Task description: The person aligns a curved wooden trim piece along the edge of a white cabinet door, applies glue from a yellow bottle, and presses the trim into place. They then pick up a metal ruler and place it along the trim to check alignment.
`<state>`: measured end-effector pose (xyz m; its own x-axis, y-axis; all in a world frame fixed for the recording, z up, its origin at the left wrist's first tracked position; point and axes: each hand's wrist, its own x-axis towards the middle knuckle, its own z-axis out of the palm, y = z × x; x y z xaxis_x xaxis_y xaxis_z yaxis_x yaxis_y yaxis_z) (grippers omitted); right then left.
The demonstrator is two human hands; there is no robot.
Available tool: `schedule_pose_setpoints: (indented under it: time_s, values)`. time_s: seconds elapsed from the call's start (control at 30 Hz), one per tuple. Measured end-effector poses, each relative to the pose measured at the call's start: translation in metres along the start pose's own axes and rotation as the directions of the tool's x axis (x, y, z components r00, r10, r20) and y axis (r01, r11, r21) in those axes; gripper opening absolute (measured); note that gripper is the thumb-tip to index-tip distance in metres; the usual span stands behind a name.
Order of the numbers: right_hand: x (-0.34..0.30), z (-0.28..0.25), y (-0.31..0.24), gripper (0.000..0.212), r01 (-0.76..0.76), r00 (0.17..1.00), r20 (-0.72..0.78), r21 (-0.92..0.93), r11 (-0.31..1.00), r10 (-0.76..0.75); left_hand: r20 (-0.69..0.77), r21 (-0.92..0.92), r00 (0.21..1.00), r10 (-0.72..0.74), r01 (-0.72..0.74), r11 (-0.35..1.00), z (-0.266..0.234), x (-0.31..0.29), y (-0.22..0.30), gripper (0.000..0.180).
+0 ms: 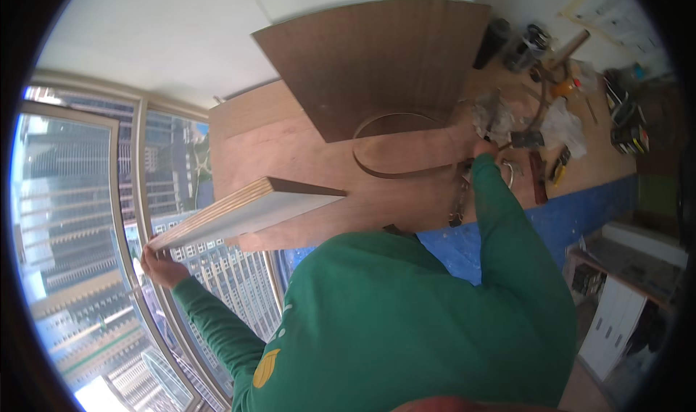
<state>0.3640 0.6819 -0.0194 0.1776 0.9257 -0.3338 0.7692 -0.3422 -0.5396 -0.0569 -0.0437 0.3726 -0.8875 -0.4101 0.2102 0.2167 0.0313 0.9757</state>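
My left hand point(165, 268) grips the far left end of a board point(254, 213), its fingers wrapped round the corner. The board is tilted on the workbench, with layered plywood along its upper edge, a pale grey face and a dark brown edge running toward the right. My right hand point(484, 149) reaches over the bench among the tools, beside a crumpled clear plastic bag point(493, 115) and a dark-headed tool point(527, 139). Its fingers are too small and partly hidden to make out. A thin brown edging strip point(406, 174) lies in a loop left of that hand.
A large dark brown panel point(377, 64) leans at the back of the wooden workbench point(290, 151). Pliers point(560, 167), a second plastic bag point(564, 126) and several other tools crowd the right side. Windows point(80, 216) stand close on the left. Blue sheeting point(587, 209) hangs at the front.
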Motion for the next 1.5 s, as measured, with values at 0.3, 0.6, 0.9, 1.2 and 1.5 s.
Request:
schedule_pose_setpoints:
  time_s: [0.3,0.6,0.9,1.2,1.5]
  values:
    - [-0.049,-0.007,-0.059,0.047,-0.118,0.992,0.064,0.177,0.977,0.108,-0.189,0.326,0.970,0.154,-0.086,0.942,0.003,0.007,0.005,0.030]
    - [-0.040,0.026,-0.061,0.047,-0.042,0.999,0.028,0.166,0.985,0.038,-0.231,0.425,0.965,0.123,-0.014,0.905,0.009,0.003,0.012,0.051]
    - [-0.044,0.025,-0.075,0.050,-0.035,0.983,0.182,0.045,0.998,0.026,-0.200,0.340,0.979,0.040,0.031,0.940,0.014,-0.008,0.019,0.053]
    - [-0.067,-0.005,-0.042,0.049,0.180,0.980,0.064,0.108,0.978,-0.187,0.064,-0.102,0.992,-0.110,0.116,0.988,-0.010,0.009,-0.008,0.042]
    - [-0.105,-0.068,0.086,0.025,0.218,0.972,-0.151,0.311,0.925,-0.179,0.182,-0.031,0.976,0.121,-0.117,0.993,-0.013,-0.003,-0.017,0.044]
